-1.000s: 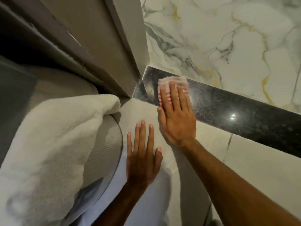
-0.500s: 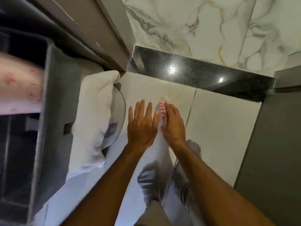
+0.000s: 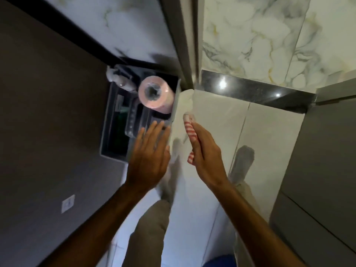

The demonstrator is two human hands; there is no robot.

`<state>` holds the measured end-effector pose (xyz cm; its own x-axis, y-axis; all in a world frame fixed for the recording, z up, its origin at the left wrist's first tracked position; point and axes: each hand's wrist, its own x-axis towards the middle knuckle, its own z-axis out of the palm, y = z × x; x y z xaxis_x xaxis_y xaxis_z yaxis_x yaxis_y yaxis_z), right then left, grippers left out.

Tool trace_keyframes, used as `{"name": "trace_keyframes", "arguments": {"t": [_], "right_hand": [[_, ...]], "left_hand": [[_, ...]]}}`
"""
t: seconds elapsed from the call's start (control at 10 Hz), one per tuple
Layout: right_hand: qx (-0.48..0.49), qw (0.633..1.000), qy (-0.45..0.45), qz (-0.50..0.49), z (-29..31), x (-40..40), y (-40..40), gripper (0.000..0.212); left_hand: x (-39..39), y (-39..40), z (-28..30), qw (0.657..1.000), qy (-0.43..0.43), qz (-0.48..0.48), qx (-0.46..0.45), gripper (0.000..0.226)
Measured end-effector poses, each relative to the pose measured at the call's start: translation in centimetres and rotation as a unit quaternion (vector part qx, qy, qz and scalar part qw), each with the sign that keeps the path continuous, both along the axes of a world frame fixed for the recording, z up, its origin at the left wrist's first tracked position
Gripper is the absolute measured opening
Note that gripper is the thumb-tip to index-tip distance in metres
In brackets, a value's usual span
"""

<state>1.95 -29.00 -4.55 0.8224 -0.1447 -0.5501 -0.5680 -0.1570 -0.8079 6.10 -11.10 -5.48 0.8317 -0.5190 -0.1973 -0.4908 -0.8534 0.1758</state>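
My right hand (image 3: 204, 151) holds a red and white striped cloth (image 3: 189, 132), which sticks out beyond my fingers over the pale floor tiles (image 3: 269, 135). My left hand (image 3: 150, 153) is open with fingers spread, hovering beside it over the edge of a dark grey box (image 3: 113, 132). A black polished skirting strip (image 3: 250, 91) runs along the foot of the marbled wall (image 3: 260, 35).
A pink toilet roll (image 3: 155, 93) stands in the dark grey box with other small items. A white towel (image 3: 185, 101) lies by the door frame (image 3: 185, 35). A grey cabinet (image 3: 323, 151) stands at the right. My trouser leg (image 3: 148, 232) shows below.
The view has swung left and back, bringing the box with the pink roll into sight. My right hand lifted the cloth off the skirting and drew back; both hands moved away from the floor.
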Motion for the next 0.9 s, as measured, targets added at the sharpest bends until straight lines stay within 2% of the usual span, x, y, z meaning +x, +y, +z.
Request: {"name": "trace_keyframes", "arguments": {"t": [0.1, 0.2, 0.3, 0.4, 0.5, 0.6, 0.7, 0.8, 0.9], "right_hand": [[0.020, 1.000, 0.002, -0.014, -0.2, -0.3, 5.9, 0.049], [0.031, 0.999, 0.032, -0.010, -2.1, 0.0, 13.5, 0.048], [-0.011, 0.996, 0.084, 0.016, -5.8, 1.2, 18.6, 0.046], [-0.066, 0.988, 0.140, -0.018, -9.7, 2.3, 20.5, 0.043], [-0.179, 0.970, 0.165, 0.008, -14.8, 2.9, 21.0, 0.059], [-0.219, 0.965, 0.134, 0.046, -18.7, 3.1, 21.8, 0.059], [-0.245, 0.960, 0.104, 0.093, -22.1, 3.2, 22.7, 0.065], [-0.255, 0.943, 0.123, 0.175, -22.1, 2.4, 22.6, 0.076], [-0.201, 0.952, 0.116, 0.199, -16.7, 2.5, 21.3, 0.078]], "left_hand": [[2.7, 4.4, 0.7, 0.999, -0.003, 0.048, -0.008, 0.057], [6.2, 8.5, -0.6, 0.999, -0.015, 0.050, 0.002, 0.064], [9.3, 10.3, -3.8, 0.999, -0.025, 0.044, -0.012, 0.066], [10.9, 10.3, -7.2, 0.999, -0.021, 0.043, -0.020, 0.067], [10.8, 9.6, -12.4, 0.995, -0.078, 0.012, -0.058, 0.063], [10.4, 9.8, -16.0, 0.998, 0.007, 0.068, -0.009, 0.082], [10.2, 8.9, -17.5, 0.967, -0.100, 0.183, -0.150, 0.127], [9.7, 9.3, -17.1, 0.982, 0.028, 0.161, -0.090, 0.115], [10.9, 9.1, -14.6, 0.993, 0.053, 0.093, -0.051, 0.100]]}}
